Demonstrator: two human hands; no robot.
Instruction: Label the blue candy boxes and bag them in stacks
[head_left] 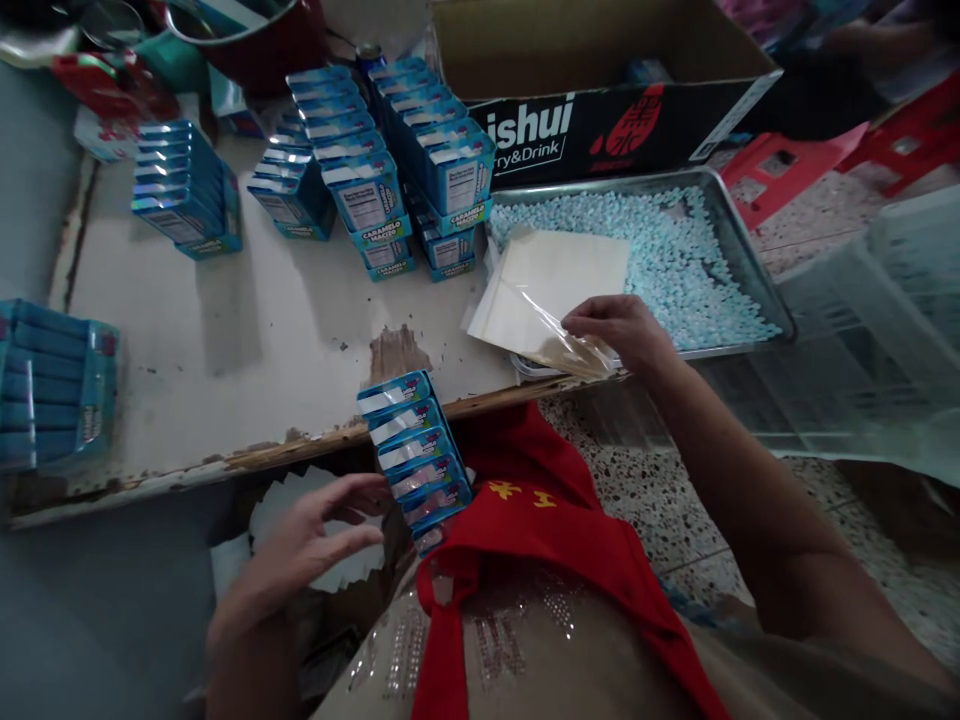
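A blue display box (424,465) filled with a row of small candy packs leans at the table's front edge, against the red apron. My left hand (322,535) is beside its left side, fingers apart and curved; whether the fingertips touch the box I cannot tell. To the right, my right hand (626,330) pinches the edge of a clear plastic film (581,350). That film lies over a stack of cream-coloured sheets (559,275), which rests on the near left part of a metal tray (750,250) of small pale-blue candies.
Stacked blue candy boxes (364,195) stand at the table's back, with another box (56,385) at far left. Behind the tray is a black carton (517,140). Translucent crates (862,330) and a red stool (787,165) are at right. The table's front edge (292,445) is worn.
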